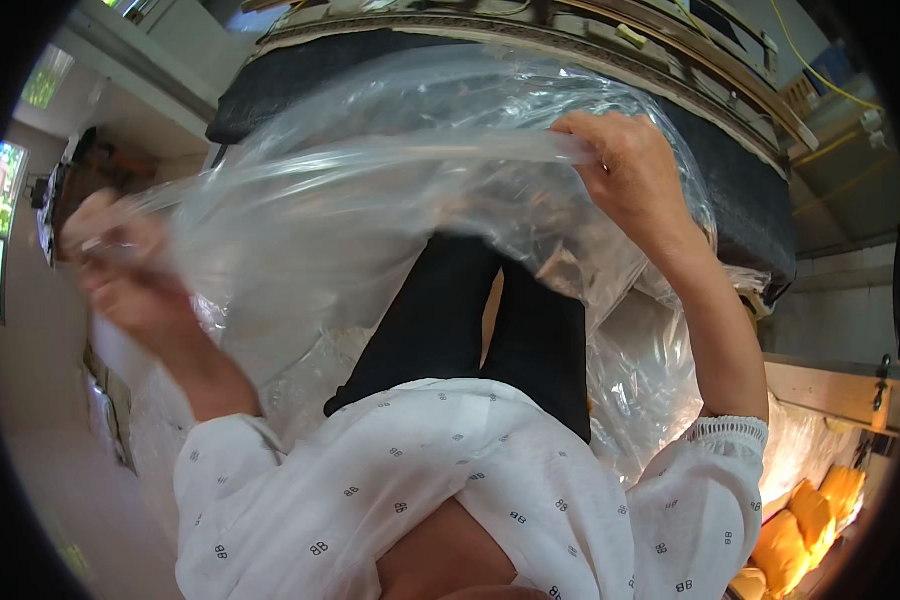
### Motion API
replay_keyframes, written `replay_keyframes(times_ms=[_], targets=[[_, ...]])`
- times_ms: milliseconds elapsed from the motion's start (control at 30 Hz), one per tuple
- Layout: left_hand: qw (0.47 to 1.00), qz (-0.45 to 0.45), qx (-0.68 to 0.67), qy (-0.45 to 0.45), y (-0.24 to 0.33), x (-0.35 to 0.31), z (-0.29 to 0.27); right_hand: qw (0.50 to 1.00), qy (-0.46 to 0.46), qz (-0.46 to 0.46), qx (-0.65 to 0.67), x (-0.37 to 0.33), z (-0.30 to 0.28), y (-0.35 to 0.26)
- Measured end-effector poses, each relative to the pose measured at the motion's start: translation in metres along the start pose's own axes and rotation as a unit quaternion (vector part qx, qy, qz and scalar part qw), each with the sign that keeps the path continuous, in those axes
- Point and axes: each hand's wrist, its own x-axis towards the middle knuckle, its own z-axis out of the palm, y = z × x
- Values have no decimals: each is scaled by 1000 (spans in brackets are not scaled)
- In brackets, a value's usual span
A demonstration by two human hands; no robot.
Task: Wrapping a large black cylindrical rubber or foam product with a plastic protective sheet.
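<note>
A large sheet of clear plastic film (370, 190) spans the space in front of me, its gathered upper edge stretched between both hands. My right hand (625, 165) is closed around one end of that edge, with a rolled strip of film coming out between thumb and fingers. At the far left, my left hand (130, 260) is smeared by motion; its fingers look bent at the other end of the film, but their grip is blurred. More of the film hangs down over my dark trousers and spreads out on both sides.
Behind the film stands a long bench with a dark cover (350, 75). Wooden rails (710, 75) and a yellow cord (820, 75) lie beyond it. To the lower right are a wooden board (820, 388) and orange-yellow bags (800, 525). A window (0, 220) is at the left.
</note>
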Motion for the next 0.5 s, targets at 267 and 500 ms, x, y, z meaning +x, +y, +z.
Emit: replay_keyframes(times_ms=[267, 500], targets=[[948, -12, 235, 214, -7, 87, -102, 951, -193, 150, 190, -108, -9, 16], [910, 58, 410, -30, -216, 123, -115, 812, -491, 302, -96, -453, -59, 99]])
